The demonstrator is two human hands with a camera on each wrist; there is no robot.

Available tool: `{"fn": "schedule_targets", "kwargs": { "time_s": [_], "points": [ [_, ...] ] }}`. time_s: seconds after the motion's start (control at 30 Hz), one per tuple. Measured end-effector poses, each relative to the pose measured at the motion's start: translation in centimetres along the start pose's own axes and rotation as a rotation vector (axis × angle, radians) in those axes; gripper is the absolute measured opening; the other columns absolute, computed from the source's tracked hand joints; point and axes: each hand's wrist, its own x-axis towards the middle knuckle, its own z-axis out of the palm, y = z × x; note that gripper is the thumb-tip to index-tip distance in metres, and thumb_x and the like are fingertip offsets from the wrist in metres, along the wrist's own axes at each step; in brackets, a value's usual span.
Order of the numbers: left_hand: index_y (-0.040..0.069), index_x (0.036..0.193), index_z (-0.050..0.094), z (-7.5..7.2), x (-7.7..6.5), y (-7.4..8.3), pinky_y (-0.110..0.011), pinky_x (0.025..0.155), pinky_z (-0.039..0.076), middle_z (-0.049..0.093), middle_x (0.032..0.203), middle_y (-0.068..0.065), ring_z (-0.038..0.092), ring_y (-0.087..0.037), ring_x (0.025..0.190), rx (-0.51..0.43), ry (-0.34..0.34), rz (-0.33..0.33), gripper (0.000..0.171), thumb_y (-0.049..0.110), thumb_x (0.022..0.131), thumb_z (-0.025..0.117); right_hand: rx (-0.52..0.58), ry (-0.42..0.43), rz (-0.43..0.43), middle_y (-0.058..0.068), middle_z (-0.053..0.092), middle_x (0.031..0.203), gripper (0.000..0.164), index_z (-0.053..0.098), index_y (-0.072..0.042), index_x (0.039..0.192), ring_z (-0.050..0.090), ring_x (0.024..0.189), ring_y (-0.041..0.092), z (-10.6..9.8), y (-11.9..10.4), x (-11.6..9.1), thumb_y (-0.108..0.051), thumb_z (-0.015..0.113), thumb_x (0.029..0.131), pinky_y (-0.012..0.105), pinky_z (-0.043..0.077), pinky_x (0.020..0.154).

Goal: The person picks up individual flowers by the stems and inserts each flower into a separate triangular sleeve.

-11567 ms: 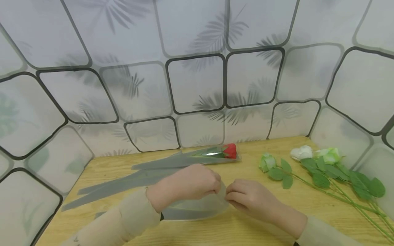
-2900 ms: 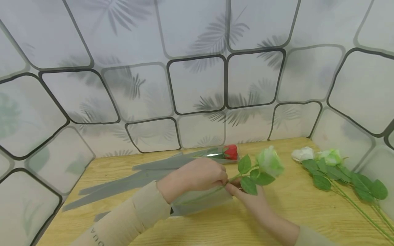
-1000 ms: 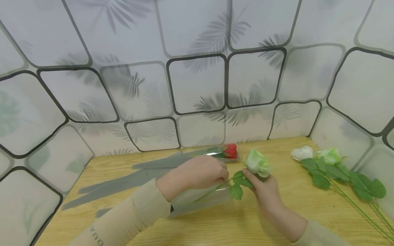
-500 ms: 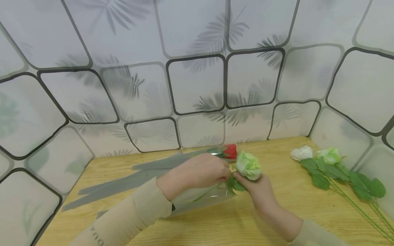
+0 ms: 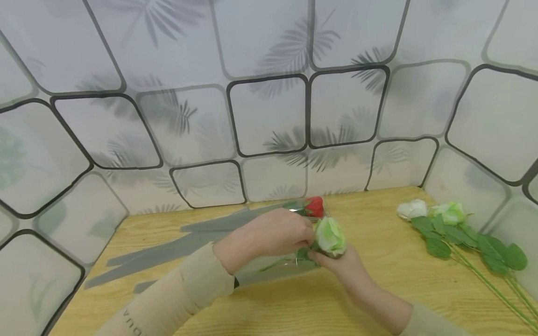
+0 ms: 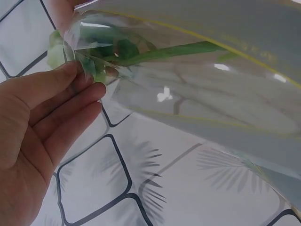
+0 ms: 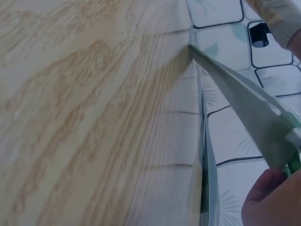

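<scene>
A pale green rose (image 5: 330, 236) has its stem and leaves inside a clear-and-grey flower sleeve (image 5: 269, 279); its bloom is just outside the mouth. My left hand (image 5: 279, 235) pinches the rim of that sleeve, thumb against fingers, as the left wrist view shows; there the green stem (image 6: 174, 52) runs along inside the plastic. Right below the bloom, my right hand (image 5: 350, 273) grips the rose, its thumb towards the sleeve's mouth. In the right wrist view the sleeve (image 7: 249, 108) tapers away from my right hand (image 7: 277, 200), and the bloom is out of frame.
Behind my left hand lies a red rose (image 5: 314, 206) in a similar sleeve. Flat grey sleeves (image 5: 168, 252) spread to the left on the wooden table (image 5: 378, 308). At the right lie a white rose (image 5: 413, 209) and another green rose (image 5: 449, 213). Patterned fabric walls surround the table.
Earlier, both hands were at the sleeve's mouth and the green rose lay at the right. My right hand has since taken it and slid it leftward into the sleeve; my left hand has barely moved lately.
</scene>
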Motion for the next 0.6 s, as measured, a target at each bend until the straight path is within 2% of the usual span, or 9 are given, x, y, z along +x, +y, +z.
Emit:
{"fn": "schedule_targets", "kwargs": {
  "time_s": [0.1, 0.2, 0.33, 0.37, 0.47, 0.57, 0.6],
  "points": [
    [0.021, 0.093, 0.079, 0.1, -0.1, -0.1, -0.023, 0.078, 0.059, 0.075, 0.095, 0.010, 0.073, -0.007, 0.085, -0.006, 0.002, -0.003, 0.010, 0.021, 0.101, 0.073, -0.001, 0.013, 0.011, 0.020, 0.055, 0.154, 0.064, 0.042, -0.002, 0.153, 0.051, 0.145, 0.038, -0.4, 0.0, 0.1, -0.022, 0.072, 0.100, 0.064, 0.035, 0.124],
    [0.021, 0.097, 0.079, 0.0, -0.1, -0.2, -0.022, 0.081, 0.060, 0.077, 0.098, 0.010, 0.073, -0.007, 0.088, -0.012, -0.007, -0.011, 0.009, 0.021, 0.102, 0.072, 0.029, 0.042, 0.006, 0.024, 0.045, 0.162, 0.069, 0.032, 0.000, 0.160, 0.044, 0.150, 0.041, -1.1, 0.0, 0.3, -0.022, 0.067, 0.104, 0.064, 0.029, 0.127],
    [0.021, 0.101, 0.080, 0.0, -0.1, -0.2, -0.021, 0.083, 0.060, 0.078, 0.102, 0.009, 0.075, -0.007, 0.092, -0.018, -0.022, -0.021, 0.008, 0.020, 0.102, 0.072, 0.039, 0.080, -0.016, 0.027, 0.037, 0.165, 0.069, 0.027, 0.002, 0.163, 0.040, 0.152, 0.042, -2.1, 0.0, 0.5, -0.024, 0.061, 0.108, 0.063, 0.029, 0.128],
    [0.021, 0.101, 0.080, 0.0, -0.1, -0.2, -0.021, 0.083, 0.060, 0.078, 0.102, 0.009, 0.075, -0.007, 0.092, -0.020, -0.022, -0.022, 0.008, 0.020, 0.102, 0.072, 0.021, 0.090, -0.021, 0.026, 0.040, 0.164, 0.067, 0.029, 0.002, 0.162, 0.044, 0.149, 0.040, -2.3, 0.0, 0.5, -0.025, 0.060, 0.109, 0.060, 0.033, 0.127],
    [0.021, 0.100, 0.080, 0.0, -0.1, -0.1, -0.022, 0.082, 0.060, 0.078, 0.100, 0.009, 0.074, -0.007, 0.091, -0.022, -0.020, -0.022, 0.008, 0.020, 0.102, 0.072, -0.010, 0.123, -0.050, 0.024, 0.050, 0.155, 0.060, 0.036, -0.002, 0.160, 0.059, 0.134, 0.021, -2.6, 0.0, 0.4, -0.025, 0.058, 0.110, 0.039, 0.047, 0.118],
    [0.021, 0.097, 0.080, 0.1, -0.1, -0.1, -0.023, 0.079, 0.059, 0.077, 0.097, 0.010, 0.073, -0.007, 0.086, -0.017, -0.008, -0.017, 0.008, 0.021, 0.101, 0.073, -0.008, 0.155, -0.106, 0.021, 0.056, 0.150, 0.052, 0.041, -0.005, 0.157, 0.062, 0.116, -0.003, -2.6, -0.2, 0.1, -0.022, 0.057, 0.111, 0.015, 0.049, 0.101],
    [0.021, 0.096, 0.079, 0.1, -0.1, -0.2, -0.023, 0.078, 0.059, 0.076, 0.096, 0.010, 0.072, -0.007, 0.085, -0.014, -0.006, -0.017, 0.009, 0.021, 0.101, 0.073, 0.002, 0.157, -0.138, 0.022, 0.056, 0.150, 0.050, 0.043, -0.004, 0.157, 0.061, 0.114, -0.007, -2.5, -0.2, 0.0, -0.020, 0.056, 0.111, 0.011, 0.049, 0.098]
  ]
}}
